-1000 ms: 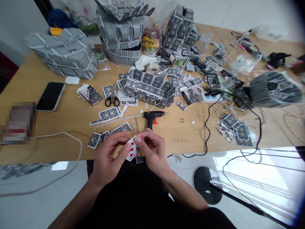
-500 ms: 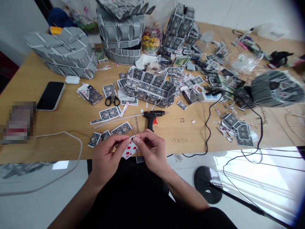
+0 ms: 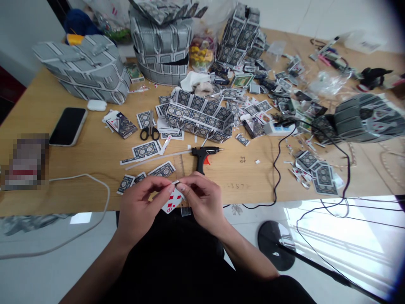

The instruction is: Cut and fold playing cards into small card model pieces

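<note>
A playing card (image 3: 172,201), an eight of diamonds, is pinched at its upper edge by both hands, just over the table's front edge. My left hand (image 3: 143,203) grips it from the left between thumb and forefinger. From the right, my right hand (image 3: 202,201) pinches the same edge, the two thumbs close together. Fingers cover the card's top part. Just beyond lies a black glue gun (image 3: 200,157) with an orange trigger. A clear ruler (image 3: 186,210) shows partly beneath the hands. Loose cards (image 3: 162,169) lie to the left of the glue gun.
Scissors (image 3: 149,128) and an open tray built of cards (image 3: 199,116) lie farther back. Woven card bags (image 3: 84,69) stand behind. A phone (image 3: 68,126) rests at left. A black cable (image 3: 276,169) runs from a power strip (image 3: 278,128) over the front edge.
The card's lower end has tilted slightly, showing a little more of its face. Both hands keep their pinch at nearly the same place.
</note>
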`<state>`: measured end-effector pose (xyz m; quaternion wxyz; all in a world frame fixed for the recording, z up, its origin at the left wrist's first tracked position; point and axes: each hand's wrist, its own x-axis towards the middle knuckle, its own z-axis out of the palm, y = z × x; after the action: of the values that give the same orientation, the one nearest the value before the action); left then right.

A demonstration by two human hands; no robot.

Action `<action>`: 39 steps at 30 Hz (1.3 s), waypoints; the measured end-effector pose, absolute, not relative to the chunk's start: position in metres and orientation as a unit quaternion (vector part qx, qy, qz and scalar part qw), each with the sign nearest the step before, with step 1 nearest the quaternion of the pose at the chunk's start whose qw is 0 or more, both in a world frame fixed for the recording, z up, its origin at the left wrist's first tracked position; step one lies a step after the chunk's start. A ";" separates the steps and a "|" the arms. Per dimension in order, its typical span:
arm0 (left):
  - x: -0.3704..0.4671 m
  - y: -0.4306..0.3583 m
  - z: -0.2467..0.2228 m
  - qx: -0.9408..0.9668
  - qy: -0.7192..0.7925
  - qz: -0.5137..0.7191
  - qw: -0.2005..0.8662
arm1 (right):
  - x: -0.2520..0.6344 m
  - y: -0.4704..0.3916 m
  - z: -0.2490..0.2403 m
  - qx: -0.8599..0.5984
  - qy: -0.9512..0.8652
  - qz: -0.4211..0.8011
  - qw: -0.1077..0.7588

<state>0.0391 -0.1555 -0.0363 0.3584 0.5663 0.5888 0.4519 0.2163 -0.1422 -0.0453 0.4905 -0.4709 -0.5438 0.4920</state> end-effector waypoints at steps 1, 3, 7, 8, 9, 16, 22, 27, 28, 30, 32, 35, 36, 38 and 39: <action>0.039 -0.155 -0.036 0.559 0.588 0.449 0.374 | 0.216 -0.143 -0.046 -0.471 -0.545 0.490 0.491; 0.038 -0.152 -0.036 0.550 0.583 0.446 0.398 | 0.216 -0.143 -0.046 -0.472 -0.547 0.487 0.491; 0.035 -0.148 -0.039 0.538 0.569 0.447 0.432 | 0.216 -0.144 -0.046 -0.478 -0.543 0.487 0.489; 0.034 -0.147 -0.041 0.535 0.566 0.447 0.440 | 0.216 -0.144 -0.047 -0.479 -0.542 0.486 0.490; 0.033 -0.146 -0.042 0.533 0.564 0.446 0.447 | 0.216 -0.144 -0.047 -0.481 -0.540 0.485 0.492; 0.036 -0.147 -0.046 0.507 0.565 0.467 0.453 | 0.210 -0.145 -0.047 -0.477 -0.478 0.535 0.507; 0.039 -0.148 -0.047 0.480 0.577 0.510 0.420 | 0.208 -0.148 -0.045 -0.474 -0.450 0.573 0.495; 0.040 -0.150 -0.049 0.473 0.588 0.515 0.407 | 0.209 -0.151 -0.046 -0.481 -0.436 0.589 0.481; 0.041 -0.151 -0.050 0.472 0.589 0.517 0.404 | 0.209 -0.151 -0.046 -0.481 -0.431 0.592 0.482; 0.042 -0.151 -0.050 0.469 0.589 0.525 0.397 | 0.209 -0.151 -0.045 -0.478 -0.420 0.600 0.484; 0.042 -0.151 -0.050 0.468 0.589 0.528 0.394 | 0.209 -0.150 -0.045 -0.477 -0.412 0.608 0.482; 0.043 -0.151 -0.051 0.468 0.589 0.530 0.392 | 0.210 -0.149 -0.045 -0.475 -0.406 0.614 0.481; 0.043 -0.151 -0.051 0.468 0.588 0.531 0.391 | 0.210 -0.149 -0.045 -0.473 -0.402 0.618 0.483; 0.043 -0.151 -0.051 0.467 0.587 0.532 0.392 | 0.211 -0.148 -0.044 -0.465 -0.390 0.631 0.484; 0.043 -0.151 -0.052 0.467 0.586 0.532 0.393 | 0.212 -0.147 -0.044 -0.460 -0.383 0.639 0.482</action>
<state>0.0434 -0.1510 -0.0515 0.3935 0.4675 0.5863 0.5319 0.2119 -0.1471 -0.0438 0.4824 -0.4600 -0.3832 0.6394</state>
